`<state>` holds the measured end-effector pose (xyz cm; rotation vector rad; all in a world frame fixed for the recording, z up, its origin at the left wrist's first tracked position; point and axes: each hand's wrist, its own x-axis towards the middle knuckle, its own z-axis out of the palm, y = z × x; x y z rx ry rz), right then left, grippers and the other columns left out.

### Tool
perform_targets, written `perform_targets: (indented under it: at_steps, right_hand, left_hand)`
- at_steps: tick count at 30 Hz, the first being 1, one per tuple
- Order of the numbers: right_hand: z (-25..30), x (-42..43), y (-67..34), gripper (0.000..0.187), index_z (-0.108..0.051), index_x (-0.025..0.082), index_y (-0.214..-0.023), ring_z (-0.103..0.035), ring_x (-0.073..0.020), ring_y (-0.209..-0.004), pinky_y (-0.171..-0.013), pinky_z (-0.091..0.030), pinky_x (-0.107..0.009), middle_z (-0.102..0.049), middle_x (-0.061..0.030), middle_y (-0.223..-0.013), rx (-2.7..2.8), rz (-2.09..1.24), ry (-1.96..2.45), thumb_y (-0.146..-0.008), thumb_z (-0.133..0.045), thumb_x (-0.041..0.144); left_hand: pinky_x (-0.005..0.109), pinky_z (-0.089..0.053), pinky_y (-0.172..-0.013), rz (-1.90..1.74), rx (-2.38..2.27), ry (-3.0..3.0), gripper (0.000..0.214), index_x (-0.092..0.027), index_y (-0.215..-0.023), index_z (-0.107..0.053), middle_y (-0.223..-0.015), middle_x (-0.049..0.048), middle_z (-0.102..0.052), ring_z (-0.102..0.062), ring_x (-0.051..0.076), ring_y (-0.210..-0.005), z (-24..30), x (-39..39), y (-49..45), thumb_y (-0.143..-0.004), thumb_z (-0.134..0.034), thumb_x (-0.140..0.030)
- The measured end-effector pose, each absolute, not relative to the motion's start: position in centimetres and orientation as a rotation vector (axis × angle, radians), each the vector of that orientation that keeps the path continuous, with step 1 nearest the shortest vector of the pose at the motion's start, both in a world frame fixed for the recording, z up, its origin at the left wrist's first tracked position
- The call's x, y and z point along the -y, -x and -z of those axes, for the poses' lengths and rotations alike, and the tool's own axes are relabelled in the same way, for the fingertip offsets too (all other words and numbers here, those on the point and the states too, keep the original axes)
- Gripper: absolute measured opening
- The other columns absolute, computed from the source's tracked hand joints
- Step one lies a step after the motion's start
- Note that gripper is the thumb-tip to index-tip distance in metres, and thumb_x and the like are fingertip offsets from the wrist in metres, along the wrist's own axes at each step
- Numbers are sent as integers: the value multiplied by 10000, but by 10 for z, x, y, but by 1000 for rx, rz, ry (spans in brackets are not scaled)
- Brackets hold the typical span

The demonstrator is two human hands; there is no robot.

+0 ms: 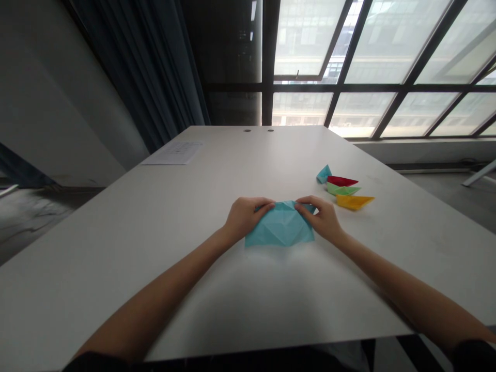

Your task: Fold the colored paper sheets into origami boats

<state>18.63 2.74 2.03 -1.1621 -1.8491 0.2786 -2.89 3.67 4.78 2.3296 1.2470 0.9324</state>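
Note:
A creased sheet of light blue paper (284,230) is held up slightly tilted above the white table, its lower edge toward me. My left hand (250,214) pinches its upper left edge between thumb and fingers. At the upper right edge, my right hand (320,214) grips the paper the same way. Fold lines cross the sheet and meet around its middle. The fingertips behind the paper are hidden.
Right of my hands, folded paper boats stand in a group: yellow (354,202), green (343,189) and red (341,181). A small blue folded paper piece (324,174) lies behind them. Printed sheets (174,153) rest at the table's (217,155) far left edge.

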Motion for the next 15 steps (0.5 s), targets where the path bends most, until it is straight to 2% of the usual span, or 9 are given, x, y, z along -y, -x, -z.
perform_targets:
  at_steps: [4,7,9,12,15]
  right_hand:
    - [-21,-28,-190,168,-577,220,-929,-570,-184,-839,-775,-425,-334,-625,-37,-887,1811,-146,1135,-783,-543,296]
    - [-22,-28,-192,131,-567,211,-867,-483,-229,-990,-850,-376,-389,-547,-78,-1008,1748,102,1123,-767,-553,294]
    - [-20,-29,-193,139,-548,210,-862,-435,-248,-1040,-854,-366,-409,-499,-94,-1049,1700,155,1151,-761,-555,306]
    - [-12,-33,-193,235,-458,214,-907,-486,-219,-927,-747,-425,-375,-498,-79,-959,1552,-47,1207,-750,-560,355]
    - [-2,-38,-188,339,-350,226,-896,-542,-155,-710,-606,-460,-312,-520,-28,-851,1396,-526,1229,-730,-561,433]
  left_hand:
    - [224,-442,-697,-902,-1337,-2375,294,-261,-901,-675,-886,-8,-689,-618,158,-802,-46,-40,32,-821,-439,-417]
    - [239,-439,-687,-970,-1431,-2317,289,-246,-854,-685,-884,7,-686,-610,169,-802,-44,-43,34,-808,-457,-417]
    - [254,-442,-679,-1067,-1479,-2202,288,-228,-819,-691,-872,19,-686,-607,178,-789,-41,-47,35,-787,-485,-426]
    - [261,-453,-626,-1216,-1474,-1892,324,-188,-815,-693,-800,46,-689,-611,180,-717,-33,-54,38,-740,-534,-460]
    - [255,-462,-585,-1298,-1401,-1520,374,-146,-824,-689,-769,66,-688,-612,175,-674,-22,-59,38,-682,-591,-478]
